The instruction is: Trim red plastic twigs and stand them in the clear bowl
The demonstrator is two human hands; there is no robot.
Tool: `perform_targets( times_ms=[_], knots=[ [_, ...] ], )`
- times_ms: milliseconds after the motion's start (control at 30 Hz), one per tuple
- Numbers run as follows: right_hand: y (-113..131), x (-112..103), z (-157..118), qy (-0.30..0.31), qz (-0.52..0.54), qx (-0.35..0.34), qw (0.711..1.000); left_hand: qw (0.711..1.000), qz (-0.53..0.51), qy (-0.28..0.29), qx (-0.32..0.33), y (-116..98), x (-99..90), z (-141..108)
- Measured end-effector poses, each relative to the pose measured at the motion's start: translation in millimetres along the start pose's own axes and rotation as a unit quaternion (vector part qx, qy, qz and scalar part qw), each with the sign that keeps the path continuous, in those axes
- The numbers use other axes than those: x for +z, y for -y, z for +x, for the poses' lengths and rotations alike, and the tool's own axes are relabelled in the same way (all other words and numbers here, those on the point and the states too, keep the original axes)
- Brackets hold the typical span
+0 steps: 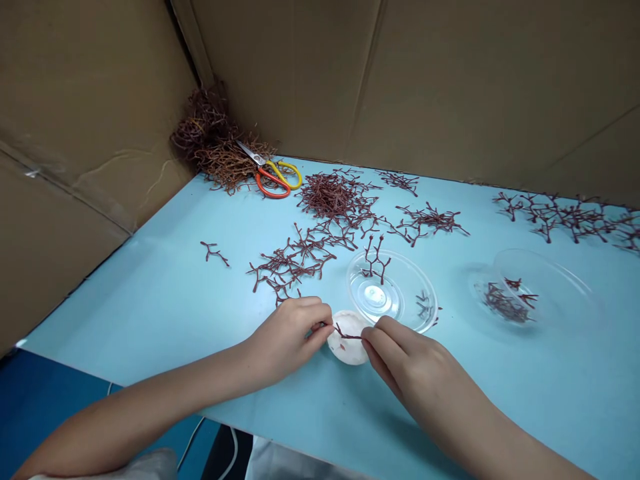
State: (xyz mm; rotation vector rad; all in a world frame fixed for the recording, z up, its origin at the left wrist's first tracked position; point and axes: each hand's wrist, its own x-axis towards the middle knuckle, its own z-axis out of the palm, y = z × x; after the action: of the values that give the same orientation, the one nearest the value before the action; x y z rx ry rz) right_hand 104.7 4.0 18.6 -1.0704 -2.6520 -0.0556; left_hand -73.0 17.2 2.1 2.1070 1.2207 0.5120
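Note:
Between my two hands a small dark-red twig (347,335) is stretched, forked towards its left end. My left hand (300,331) pinches the left end, and my right hand (400,350) grips the right end; both are closed. Directly beneath the twig stands a small white round dish (350,357) with a few reddish bits in it. Just behind my hands is a clear plastic lid (430,293), with branched twigs (376,260) resting at its far side. Fingertips hide the very ends of the held twig.
Loose twigs (293,260) and a denser heap (330,195) lie beyond my hands. Scissors (278,179) with red and yellow handles rest by a tangled brown bundle (220,147) in the corner. A clear bowl (560,267) at right holds pieces. Cardboard walls (425,87) border the blue table (165,280).

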Motion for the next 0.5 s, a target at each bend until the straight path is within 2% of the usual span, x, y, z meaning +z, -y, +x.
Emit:
perform_targets(
  times_ms=[100,267,500],
  knots=[
    [-6,-10,-1,0.013,0.02,0.015,1.0,0.999,-0.032,-0.005,-0.01,-1,-0.3,0],
    [-13,-28,-1,0.0,0.044,0.061,0.997,0.996,-0.082,-0.029,-0.021,-1,-2.8,1],
    [-12,-25,-5,0.021,0.035,0.052,0.998,0.999,-0.049,-0.012,-0.011,1,-1.9,2]
  ],
)
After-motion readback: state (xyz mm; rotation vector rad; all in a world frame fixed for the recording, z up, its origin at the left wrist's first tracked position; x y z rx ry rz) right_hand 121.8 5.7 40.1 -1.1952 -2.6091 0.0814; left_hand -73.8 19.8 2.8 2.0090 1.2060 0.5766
